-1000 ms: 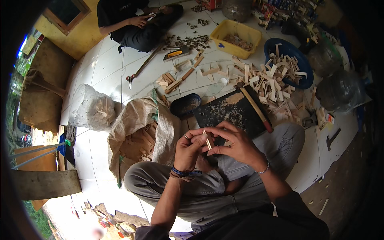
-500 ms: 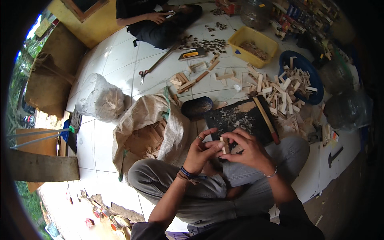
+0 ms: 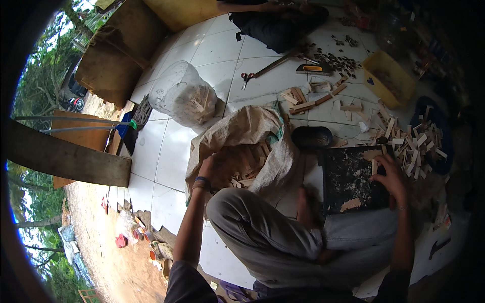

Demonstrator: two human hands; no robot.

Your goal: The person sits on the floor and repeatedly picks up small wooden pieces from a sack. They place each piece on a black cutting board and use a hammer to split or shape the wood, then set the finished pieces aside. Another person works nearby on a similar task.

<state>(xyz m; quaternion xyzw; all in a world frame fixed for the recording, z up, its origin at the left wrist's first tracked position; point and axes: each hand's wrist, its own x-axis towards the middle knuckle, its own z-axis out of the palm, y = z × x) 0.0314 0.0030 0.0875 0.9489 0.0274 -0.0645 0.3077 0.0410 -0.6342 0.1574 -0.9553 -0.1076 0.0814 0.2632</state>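
Observation:
My left hand (image 3: pixel 207 165) is at the near left rim of a woven sack (image 3: pixel 283 156), its fingers partly hidden at the opening. Inside the sack lie several wooden strips (image 3: pixel 246 160). My right hand (image 3: pixel 390 174) pinches a small pale wooden block (image 3: pixel 374 166) between thumb and fingers, over the right side of a black board (image 3: pixel 346 174). That board has worn, pale patches and lies in front of my folded legs. A stick-like wooden tool (image 3: pixel 392 203) is mostly covered by my right hand.
Right of the board is a pile of wooden blocks (image 3: pixel 417 149) beside a blue basin (image 3: pixel 444 159). Behind stand a yellow tub (image 3: pixel 374 83) and a clear plastic bag (image 3: pixel 177 88). Scissors (image 3: pixel 246 78) and a dark oval container (image 3: pixel 312 137) lie on the tiles. Another person (image 3: pixel 275 28) sits at the back.
My hands have parted: the left went from the block to the sack, the right moved right over the board with a wooden block. The view has swung left.

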